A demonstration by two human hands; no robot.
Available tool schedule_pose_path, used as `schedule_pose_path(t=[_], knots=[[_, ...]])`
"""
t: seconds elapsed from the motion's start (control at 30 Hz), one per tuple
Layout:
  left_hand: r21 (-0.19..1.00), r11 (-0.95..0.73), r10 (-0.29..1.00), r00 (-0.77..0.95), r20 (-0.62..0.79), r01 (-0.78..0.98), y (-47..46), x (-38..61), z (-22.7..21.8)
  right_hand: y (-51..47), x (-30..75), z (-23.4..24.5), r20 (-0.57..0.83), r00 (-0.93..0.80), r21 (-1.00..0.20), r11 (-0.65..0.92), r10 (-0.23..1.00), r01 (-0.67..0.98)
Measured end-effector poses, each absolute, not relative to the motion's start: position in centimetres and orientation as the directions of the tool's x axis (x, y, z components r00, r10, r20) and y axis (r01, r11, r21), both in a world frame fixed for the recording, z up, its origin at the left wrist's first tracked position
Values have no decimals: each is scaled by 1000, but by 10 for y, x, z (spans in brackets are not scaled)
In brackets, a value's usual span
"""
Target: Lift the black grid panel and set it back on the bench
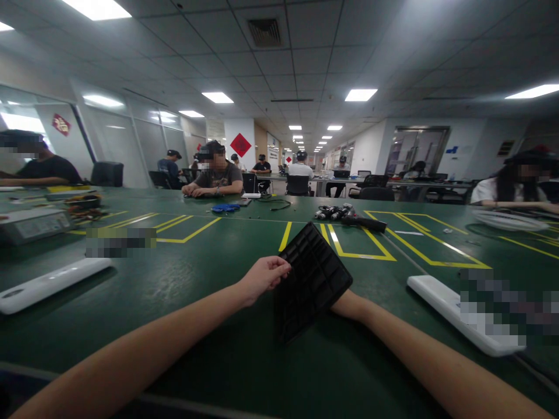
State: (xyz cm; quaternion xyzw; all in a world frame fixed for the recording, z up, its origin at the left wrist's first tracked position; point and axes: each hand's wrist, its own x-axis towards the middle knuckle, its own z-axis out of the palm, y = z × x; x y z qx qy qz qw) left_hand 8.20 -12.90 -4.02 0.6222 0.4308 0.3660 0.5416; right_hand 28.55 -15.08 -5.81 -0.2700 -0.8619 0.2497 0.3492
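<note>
A black tray [315, 282] divided into small compartments is tilted above the green table, its open side facing me. My right hand [347, 304] holds it from behind at the lower right; the tray hides the fingers. My left hand [266, 276] is at the tray's left edge, thumb and fingers pinched together. Whatever the pinch holds, if anything, is too small to make out.
White power strips [463, 314] lie at right and left. Yellow tape [369, 257] marks the green table [183, 308]. Farther back are a bundle of dark cables [335, 212], a dark handled tool [364, 223] and a blue item [226, 208]. A person [218, 174] sits opposite.
</note>
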Motion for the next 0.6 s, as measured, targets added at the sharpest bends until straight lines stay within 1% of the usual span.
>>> schedule_pose_path(t=[0.1, 0.33, 0.47, 0.6], knots=[[976, -98, 935, 354, 23, 195, -131, 85, -42, -152, 285, -55, 466, -653, -598, 757, 597, 266], [922, -256, 938, 306, 164, 290, -132, 89, -46, -150, 285, -59, 490, -651, -587, 772, 580, 245], [890, -327, 928, 285, 240, 318, -130, 88, -50, -150, 286, -60, 496, -637, -595, 765, 590, 246], [848, -385, 909, 309, 280, 365, -129, 87, -55, -151, 286, -59, 477, -633, -624, 742, 610, 245]])
